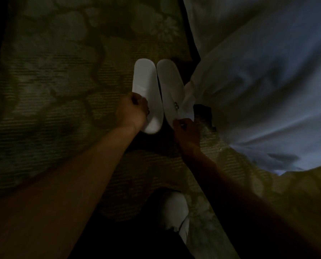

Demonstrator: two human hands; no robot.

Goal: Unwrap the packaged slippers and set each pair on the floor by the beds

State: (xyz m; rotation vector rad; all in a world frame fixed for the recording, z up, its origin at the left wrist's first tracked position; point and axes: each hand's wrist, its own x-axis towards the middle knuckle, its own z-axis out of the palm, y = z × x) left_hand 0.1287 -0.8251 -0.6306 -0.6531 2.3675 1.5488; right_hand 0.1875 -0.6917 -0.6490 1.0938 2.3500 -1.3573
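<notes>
Two white slippers lie side by side on the patterned carpet point(53, 81), just left of the bed's hanging white sheet point(258, 81). My left hand point(131, 111) grips the left slipper point(143, 81) near its lower half, covering part of it. My right hand point(185, 129) pinches the near end of the right slipper point(170, 85), which bears a small dark logo. The room is dim. No wrapper shows.
The bed with its rumpled white sheet fills the right side and reaches down to the floor. My white shoe point(174, 212) and dark trouser leg stand at the bottom centre. Open carpet stretches to the left.
</notes>
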